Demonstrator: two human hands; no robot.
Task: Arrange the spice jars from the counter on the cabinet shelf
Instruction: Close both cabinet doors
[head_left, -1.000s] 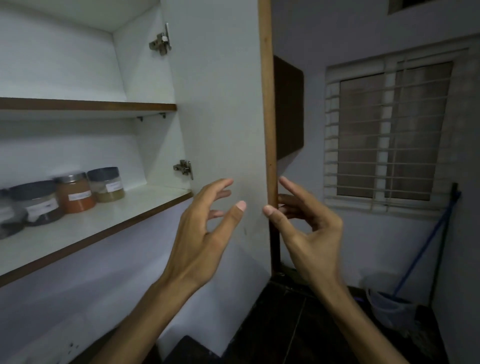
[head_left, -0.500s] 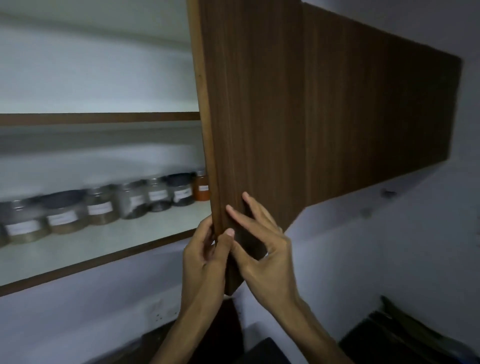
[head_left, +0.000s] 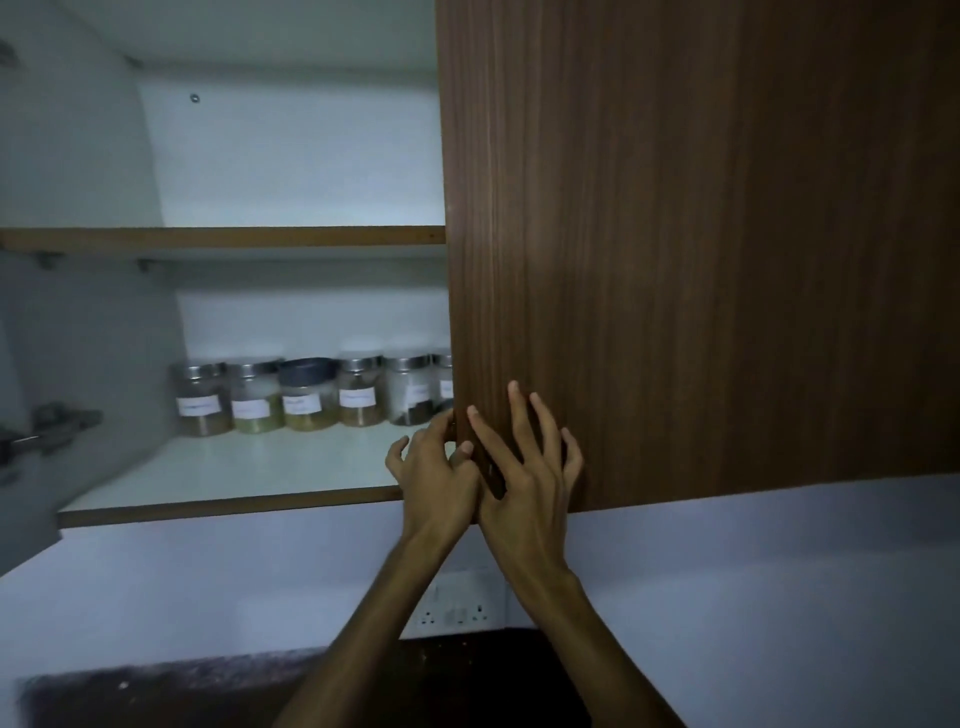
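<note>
Several glass spice jars (head_left: 306, 395) with metal lids and white labels stand in a row at the back of the lower cabinet shelf (head_left: 234, 504); the rightmost is partly hidden behind the brown wooden right door (head_left: 675, 260). My left hand (head_left: 436, 478) curls its fingers around that door's left edge near the bottom corner. My right hand (head_left: 524, 483) lies flat on the door's front face, fingers spread, holding nothing.
The upper shelf (head_left: 223, 236) holds nothing that I can see. The left cabinet door (head_left: 31, 364) hangs open at the far left, its hinge (head_left: 52, 426) showing. Below are a white wall with a socket plate (head_left: 457, 608) and a dark counter (head_left: 208, 691).
The right door has swung from wide open to nearly flat against the cabinet, with both hands now on its lower left corner. My view has turned left onto the cabinet front.
</note>
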